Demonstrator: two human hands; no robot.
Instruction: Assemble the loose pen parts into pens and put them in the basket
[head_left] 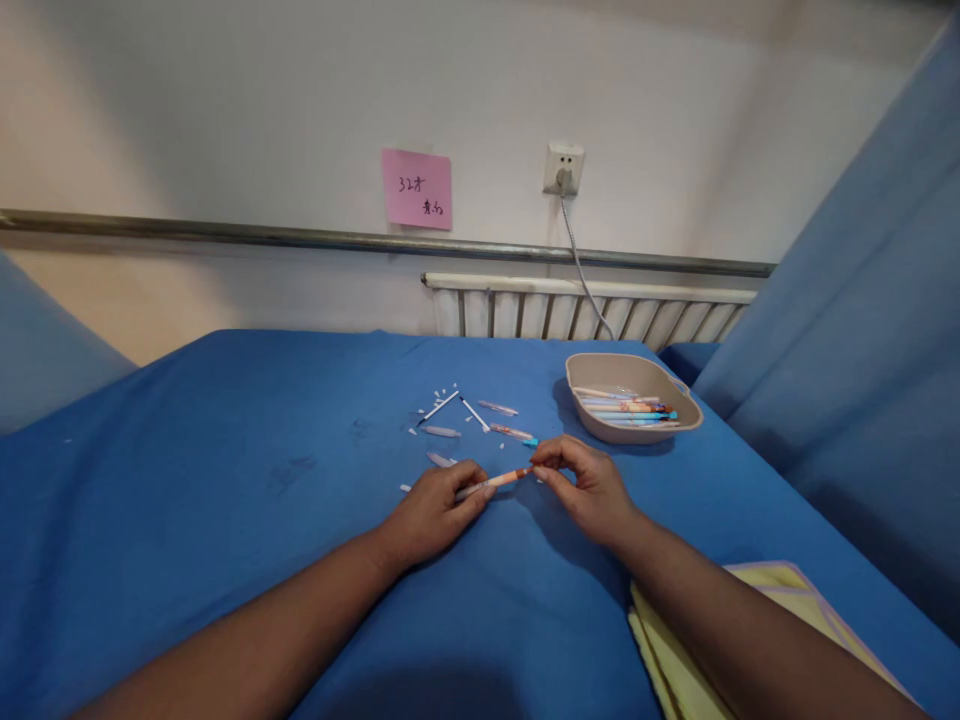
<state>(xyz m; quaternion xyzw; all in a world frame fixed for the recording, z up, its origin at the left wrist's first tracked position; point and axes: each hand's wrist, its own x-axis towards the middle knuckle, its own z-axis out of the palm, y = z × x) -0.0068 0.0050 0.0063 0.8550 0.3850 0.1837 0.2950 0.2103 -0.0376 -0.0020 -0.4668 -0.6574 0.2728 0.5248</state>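
Observation:
Both my hands hold one thin pen (504, 480) with an orange-and-white barrel just above the blue cloth-covered table (225, 470). My left hand (435, 512) is closed round the pen's left end, knuckles up. My right hand (585, 485) pinches the pen's right end between thumb and fingertips. Just beyond my hands lie several loose pen parts (465, 415): refills, clear caps, small white bits and a teal cap (531, 441).
A beige oval tray (600, 430) with several pens in it stands at the right rear of the table. A yellow cloth (750, 620) lies under my right forearm. Behind are a white wall, a pink sticky note (417, 189), a socket with a cable, and a radiator.

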